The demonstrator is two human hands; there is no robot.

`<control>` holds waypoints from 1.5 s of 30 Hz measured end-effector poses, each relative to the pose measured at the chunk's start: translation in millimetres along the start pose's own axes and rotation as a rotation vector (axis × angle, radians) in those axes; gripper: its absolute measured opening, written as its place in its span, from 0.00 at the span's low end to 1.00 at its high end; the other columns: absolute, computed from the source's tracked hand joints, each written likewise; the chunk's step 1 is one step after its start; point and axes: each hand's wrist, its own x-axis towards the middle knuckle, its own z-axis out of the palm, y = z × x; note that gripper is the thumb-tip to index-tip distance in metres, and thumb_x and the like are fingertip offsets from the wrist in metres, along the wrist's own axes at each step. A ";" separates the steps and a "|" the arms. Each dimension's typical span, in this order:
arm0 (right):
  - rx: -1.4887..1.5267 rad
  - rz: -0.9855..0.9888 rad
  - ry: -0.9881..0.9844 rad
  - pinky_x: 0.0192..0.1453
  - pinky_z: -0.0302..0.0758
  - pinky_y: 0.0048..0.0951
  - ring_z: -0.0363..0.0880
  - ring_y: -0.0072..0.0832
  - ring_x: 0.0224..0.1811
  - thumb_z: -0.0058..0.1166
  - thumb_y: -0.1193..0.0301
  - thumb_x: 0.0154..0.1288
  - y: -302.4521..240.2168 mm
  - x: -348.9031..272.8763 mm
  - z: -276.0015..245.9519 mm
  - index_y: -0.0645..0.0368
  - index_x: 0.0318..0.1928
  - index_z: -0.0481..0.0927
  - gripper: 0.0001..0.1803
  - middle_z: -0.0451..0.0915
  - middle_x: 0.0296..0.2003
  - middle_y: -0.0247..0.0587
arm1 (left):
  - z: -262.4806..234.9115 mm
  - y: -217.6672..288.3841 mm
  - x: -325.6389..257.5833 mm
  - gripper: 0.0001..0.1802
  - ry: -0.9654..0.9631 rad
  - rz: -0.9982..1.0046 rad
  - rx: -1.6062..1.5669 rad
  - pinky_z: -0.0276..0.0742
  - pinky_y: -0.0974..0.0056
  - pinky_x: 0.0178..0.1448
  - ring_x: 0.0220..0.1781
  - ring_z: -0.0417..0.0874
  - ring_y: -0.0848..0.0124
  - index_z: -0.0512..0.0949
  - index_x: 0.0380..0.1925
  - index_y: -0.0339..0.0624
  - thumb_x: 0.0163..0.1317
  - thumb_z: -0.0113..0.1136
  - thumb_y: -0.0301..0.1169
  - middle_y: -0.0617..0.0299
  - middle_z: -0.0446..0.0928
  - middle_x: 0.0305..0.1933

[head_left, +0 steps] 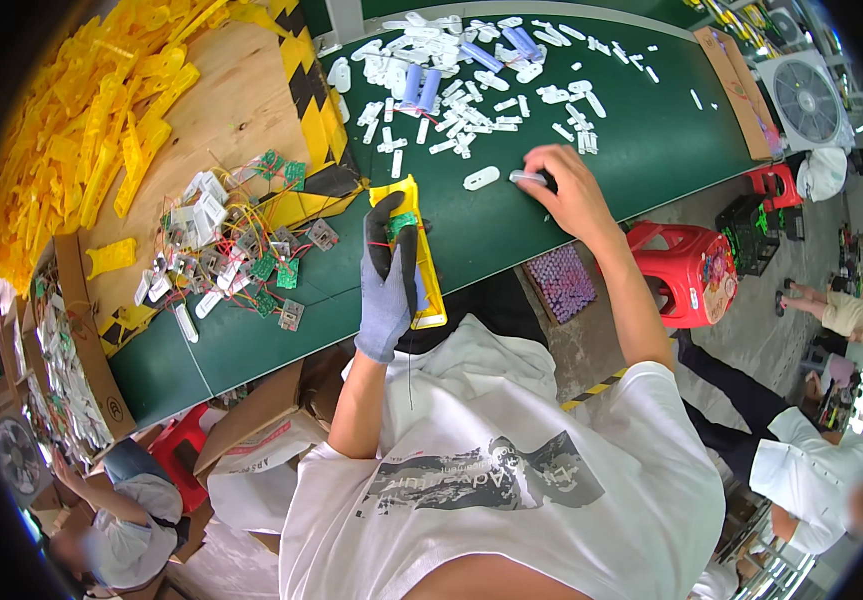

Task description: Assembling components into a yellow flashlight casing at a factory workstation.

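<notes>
My left hand [388, 275], in a grey glove with dark fingers, is closed around a long yellow plastic casing [433, 290] at the table's near edge. A small green circuit board [403, 224] sits in the casing's upper end, under my fingertips, with a red wire beside it. A thin dark wire hangs below the casing. My bare right hand [568, 190] is over the table to the right, its thumb and fingers pinching a small whitish plastic piece [529, 177]. An oval white plastic cover [481, 178] lies just left of that piece.
White plastic parts [466, 120] and several blue cylindrical cells [429, 90] lie scattered across the green table [651, 130]. Wired circuit boards [241, 250] are heaped at left, below a pile of yellow casings [101, 110]. A red stool [686, 275] stands right; other people are nearby.
</notes>
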 end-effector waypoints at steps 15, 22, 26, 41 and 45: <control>1.268 0.541 -0.447 0.26 0.70 0.16 0.75 0.13 0.24 0.59 0.69 0.67 -95.1 -8.9 36.6 0.64 0.34 0.80 0.09 0.79 0.25 0.32 | 0.6 -3.6 -2.0 0.14 0.035 0.137 0.234 0.73 0.69 0.43 0.37 0.75 0.77 0.73 0.51 0.37 0.66 0.50 0.25 0.59 0.78 0.38; 1.240 0.462 -0.268 0.31 0.68 0.15 0.71 0.09 0.28 0.59 0.71 0.66 -100.5 -10.2 53.5 0.65 0.43 0.77 0.10 0.75 0.28 0.28 | 7.7 -3.3 -4.0 0.17 0.109 0.238 0.253 0.74 0.65 0.39 0.34 0.77 0.72 0.70 0.55 0.37 0.66 0.50 0.23 0.53 0.78 0.37; 1.319 0.639 -0.143 0.43 0.77 0.18 0.78 0.15 0.36 0.60 0.77 0.64 -118.3 -10.2 55.1 0.69 0.50 0.76 0.15 0.79 0.33 0.33 | 8.8 -7.0 -4.4 0.16 0.156 0.297 0.318 0.74 0.65 0.39 0.33 0.77 0.72 0.69 0.54 0.37 0.66 0.49 0.23 0.52 0.78 0.35; 0.774 0.404 0.051 0.49 0.78 0.22 0.84 0.25 0.44 0.58 0.82 0.63 -136.8 -30.4 54.5 0.64 0.55 0.79 0.19 0.84 0.45 0.49 | 12.5 -17.7 -9.4 0.11 0.142 0.314 0.461 0.74 0.63 0.41 0.35 0.77 0.67 0.68 0.50 0.36 0.68 0.46 0.22 0.52 0.75 0.38; 0.951 0.427 0.124 0.53 0.77 0.23 0.82 0.25 0.49 0.55 0.81 0.65 -134.7 -34.4 64.2 0.65 0.55 0.78 0.17 0.82 0.50 0.50 | 13.4 -21.8 -9.5 0.11 0.156 0.353 0.425 0.75 0.60 0.35 0.30 0.79 0.62 0.69 0.49 0.37 0.67 0.49 0.24 0.51 0.74 0.35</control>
